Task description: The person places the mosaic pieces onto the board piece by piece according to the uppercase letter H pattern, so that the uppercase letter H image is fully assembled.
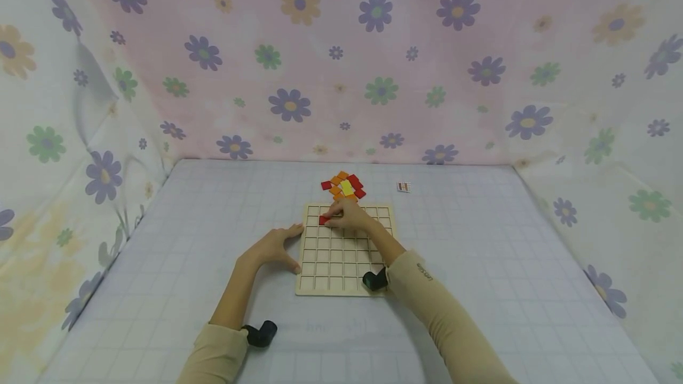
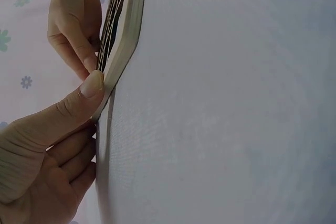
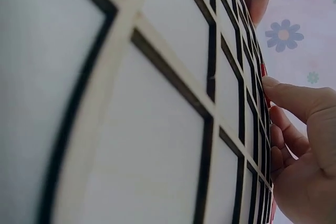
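Note:
A wooden grid board (image 1: pixel 322 256) lies flat before me, its squares framed by raised strips. My right hand (image 1: pixel 349 217) is over the board's upper part, thumb and fingertips pinching a red square tile (image 1: pixel 323 220) at a cell near the upper left. In the right wrist view the thumb of the right hand (image 3: pixel 315 129) presses on the tile's red edge (image 3: pixel 264 72). My left hand (image 1: pixel 273 248) rests at the board's left edge with thumb and fingers spread apart. Its thumb (image 2: pixel 79 100) touches the board's rim (image 2: pixel 123 51) in the left wrist view.
Just beyond the board lies a loose cluster of red, orange (image 1: pixel 335 181) and yellow tiles (image 1: pixel 347 187). A small printed card (image 1: pixel 404 186) sits to their right. Flowered cloth (image 1: pixel 341 76) hangs behind and at both sides of the white table (image 1: pixel 480 265).

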